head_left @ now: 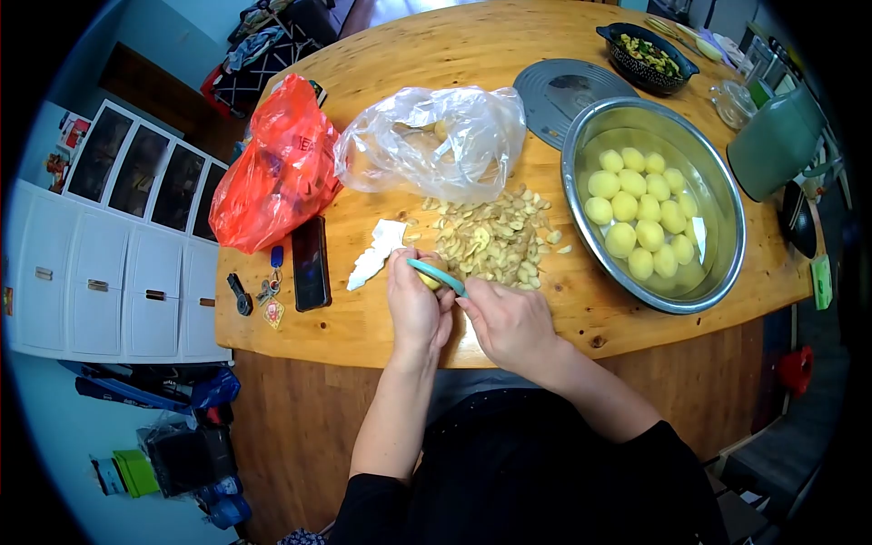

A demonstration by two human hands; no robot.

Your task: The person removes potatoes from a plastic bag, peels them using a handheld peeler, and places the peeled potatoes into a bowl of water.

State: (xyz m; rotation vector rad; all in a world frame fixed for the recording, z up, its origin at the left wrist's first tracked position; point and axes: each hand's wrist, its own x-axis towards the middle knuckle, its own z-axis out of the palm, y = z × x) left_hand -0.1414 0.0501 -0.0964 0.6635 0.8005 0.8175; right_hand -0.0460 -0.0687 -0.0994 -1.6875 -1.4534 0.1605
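Near the table's front edge, my left hand [420, 304] is closed around a yellow potato [429, 281], mostly hidden by the fingers. My right hand [509, 325] grips a teal peeler [440, 275], which lies across the top of the potato. Just beyond both hands spreads a pile of peelings [495, 238]. To the right, a large metal bowl [734, 245] holds several peeled potatoes [649, 208] in water. A clear plastic bag [472, 150] with potatoes inside stands behind the peelings. A crumpled white tissue [378, 254] lies left of my left hand.
On the wooden table [409, 59] are a red bag [282, 173], a phone [311, 263] and keys [269, 291] at left. A grey round mat [568, 95], a dark dish of food [647, 59] and a green pitcher [777, 141] stand behind and beside the bowl.
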